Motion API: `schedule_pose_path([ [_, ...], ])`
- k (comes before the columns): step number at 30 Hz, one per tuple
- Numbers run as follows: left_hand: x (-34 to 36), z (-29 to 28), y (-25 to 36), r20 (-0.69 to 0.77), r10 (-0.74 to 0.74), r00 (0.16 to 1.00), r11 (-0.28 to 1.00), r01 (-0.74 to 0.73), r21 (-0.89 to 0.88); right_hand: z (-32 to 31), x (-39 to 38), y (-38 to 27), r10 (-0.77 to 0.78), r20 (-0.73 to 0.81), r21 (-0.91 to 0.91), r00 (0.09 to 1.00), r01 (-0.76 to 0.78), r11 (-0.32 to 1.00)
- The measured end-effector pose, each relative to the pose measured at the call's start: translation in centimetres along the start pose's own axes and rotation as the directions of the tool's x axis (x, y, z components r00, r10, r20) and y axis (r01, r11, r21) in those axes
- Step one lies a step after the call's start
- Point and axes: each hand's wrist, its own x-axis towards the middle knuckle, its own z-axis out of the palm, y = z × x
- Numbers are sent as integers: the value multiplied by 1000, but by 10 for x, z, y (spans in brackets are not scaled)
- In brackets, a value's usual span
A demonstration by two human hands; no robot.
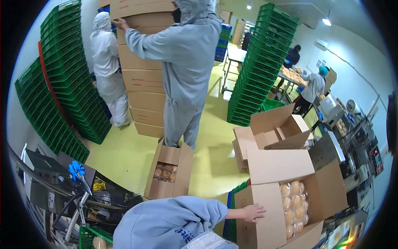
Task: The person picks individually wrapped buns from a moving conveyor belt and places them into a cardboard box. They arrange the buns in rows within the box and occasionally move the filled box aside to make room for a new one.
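My left arm, in a pale blue-grey sleeve, reaches across to the right. My left hand (253, 212) lies flat, fingers a little apart, on the folded-out flap of an open cardboard box (268, 213). Inside that box are several round golden buns (295, 203) in clear wrapping, packed in rows. My right hand is out of view. Ahead and to the left, on the floor, stands a second open box (185, 168), with similar wrapped buns (166, 172) inside.
A co-worker (186, 62) handles a tall stack of cartons (143, 81); another person (105, 62) stands behind. Green crates rise at left (68, 66) and centre (261, 62). An open carton (273, 130) stands beyond the packed box. Machines (331, 149) line the right.
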Motion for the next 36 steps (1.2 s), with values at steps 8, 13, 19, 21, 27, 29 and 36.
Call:
schedule_pose_path([
  [8,-33,-9,-33,-44,110,993,994,-110,-4,-21,-16,-45,95,-7,-151,995,-95,984],
  [13,-25,-19,-41,79,113,990,994,-113,0,-34,-27,-55,-74,-273,-158,959,31,987],
  [19,23,-26,-33,210,159,965,972,-191,138,26,15,-31,142,-322,-26,936,-159,987],
  [21,39,-26,-15,236,197,951,955,-241,173,34,19,-18,191,-162,192,968,-159,968],
  [27,99,31,67,259,385,886,912,-409,42,30,-25,7,116,-288,370,951,-2,929],
  [29,119,36,106,237,298,925,879,-169,-447,10,-57,22,161,-231,462,959,-37,886],
  [36,181,73,317,185,642,744,467,-188,-864,40,-162,155,649,302,795,699,-560,233],
])
